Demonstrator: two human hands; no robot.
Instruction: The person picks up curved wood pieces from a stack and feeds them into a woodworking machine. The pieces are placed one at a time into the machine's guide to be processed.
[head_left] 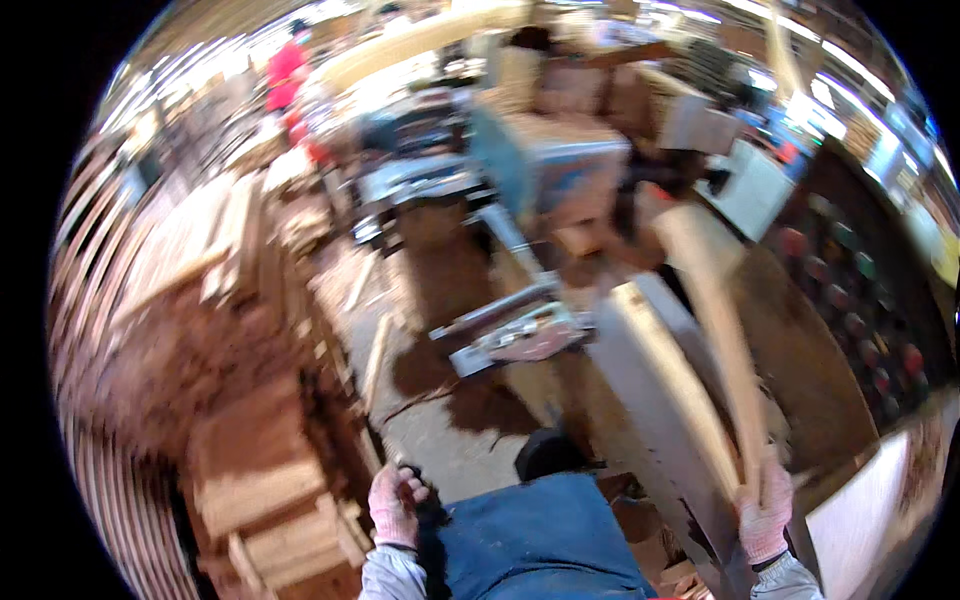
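Observation:
My right hand [767,510], in a pale pink work glove, is closed around the near end of a long wooden board [725,340]. The board runs up and away from me, tilted over a grey metal machine bed [640,400]. Just left of it, a pale squared timber [675,375] lies lengthwise along the bed. My left hand [395,507], gloved alike, is low beside my blue-clad leg. Its fingers are loosely bent and apart, with nothing visible in them. A stack of short wooden pieces [265,480] is left of that hand. Motion blurs much of the view.
Ahead stands a metal machine frame [520,330] with wood scraps on the floor. Long planks [195,245] are stacked at the left above heaped reddish sawdust [160,370]. A dark control panel [850,290] with coloured buttons is at right. A person in red [287,75] is far back.

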